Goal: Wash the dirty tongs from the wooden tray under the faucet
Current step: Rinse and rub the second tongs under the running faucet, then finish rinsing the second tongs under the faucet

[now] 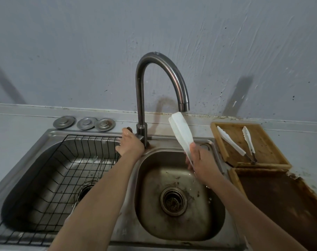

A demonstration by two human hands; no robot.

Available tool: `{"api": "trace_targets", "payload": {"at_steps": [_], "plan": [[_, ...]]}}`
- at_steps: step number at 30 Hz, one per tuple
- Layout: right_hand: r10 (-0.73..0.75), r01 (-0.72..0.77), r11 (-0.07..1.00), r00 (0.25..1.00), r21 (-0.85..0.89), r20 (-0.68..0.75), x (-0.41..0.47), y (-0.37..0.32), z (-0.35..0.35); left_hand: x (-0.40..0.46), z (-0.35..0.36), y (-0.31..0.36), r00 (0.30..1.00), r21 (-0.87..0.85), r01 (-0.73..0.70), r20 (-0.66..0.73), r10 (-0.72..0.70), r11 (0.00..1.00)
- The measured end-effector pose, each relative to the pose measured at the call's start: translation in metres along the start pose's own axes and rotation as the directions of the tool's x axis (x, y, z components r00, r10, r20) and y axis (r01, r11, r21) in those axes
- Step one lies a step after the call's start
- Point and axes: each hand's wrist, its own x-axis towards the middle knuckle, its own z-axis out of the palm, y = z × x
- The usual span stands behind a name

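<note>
My right hand (199,160) grips white tongs (181,132) by the handle end, arms pointing up, tips just under the spout of the curved metal faucet (165,69). No stream of water is visible at the spout. My left hand (129,144) is closed on the faucet handle at the faucet's base. The held tongs hang over the small right sink basin (154,214). A second pair of white tongs (244,142) lies spread open on the wooden tray (273,160) to the right of the sink.
A black wire rack (63,160) fills the left basin with metal utensils in it. Three metal drain covers (84,123) lie behind the sink. A stained wooden board (281,196) lies on the counter in front of the tray. The wall stands close behind.
</note>
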Motion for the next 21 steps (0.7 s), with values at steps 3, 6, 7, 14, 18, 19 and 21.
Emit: {"api": "trace_targets", "payload": {"at_steps": [3, 6, 7, 14, 18, 19, 21], "plan": [[0.106, 0.012, 0.805, 0.981, -0.593, 0.164, 0.001, 0.030, 0.007, -0.003, -0.001, 0.000, 1.000, -0.032, -0.012, -0.010, 0.012, 0.999], [0.297, 0.138, 0.476, 0.904, -0.868, 0.307, -0.006, 0.048, 0.018, -0.004, -0.001, 0.000, 1.000, -0.052, -0.020, -0.004, 0.020, 0.998], [0.218, 0.184, 0.458, 0.925, -0.870, 0.310, -0.006, 0.046, 0.020, -0.004, 0.000, 0.000, 1.000, -0.061, -0.021, -0.008, 0.020, 0.998], [0.477, 0.079, 0.433, 0.825, -0.898, 0.302, -0.008, 0.038, 0.027, -0.006, -0.002, 0.003, 1.000, -0.112, -0.008, -0.019, 0.006, 0.994], [0.461, 0.098, 0.437, 0.829, -0.894, 0.316, -0.008, 0.038, 0.026, -0.010, 0.001, 0.002, 0.998, -0.191, -0.009, -0.055, -0.002, 0.981], [0.522, 0.109, 0.416, 0.784, -0.903, 0.335, -0.010, 0.040, 0.024, -0.011, 0.002, 0.004, 0.999, -0.230, -0.019, -0.049, 0.008, 0.973], [0.604, 0.130, 0.379, 0.716, -0.916, 0.351, -0.014, 0.042, 0.021, -0.010, 0.001, -0.001, 1.000, -0.289, -0.012, -0.010, 0.009, 0.957]]}}
